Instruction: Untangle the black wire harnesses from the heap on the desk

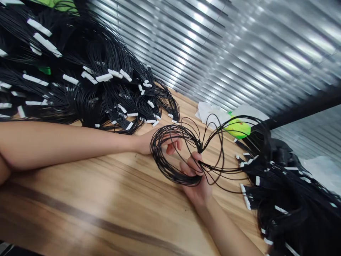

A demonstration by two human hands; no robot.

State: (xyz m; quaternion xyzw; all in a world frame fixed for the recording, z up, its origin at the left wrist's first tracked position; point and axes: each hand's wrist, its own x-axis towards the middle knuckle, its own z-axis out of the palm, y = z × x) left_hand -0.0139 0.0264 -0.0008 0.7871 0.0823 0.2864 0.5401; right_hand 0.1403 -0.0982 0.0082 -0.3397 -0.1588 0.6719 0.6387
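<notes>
A loose coil of thin black cable (160,161) hangs in several loops above the wooden table. My right hand (198,185), coming from below, is closed around the gathered strands, its fingers bent inside the loop. My left hand (173,142) reaches in from the left, partly covered by the strands. Its curled fingertips show inside the same loop, closed around the coil's left side; the thumb is hidden. From the right hand, looser strands (231,119) arc away to the right toward a dark pile.
A big heap of black cables (101,89) with white connectors (103,77) covers the back left. Another cable pile (293,202) lies at the right. Behind the table (119,199) rises a ribbed metal wall (213,53). A green-yellow packet (239,128) sits near white sheets (209,112).
</notes>
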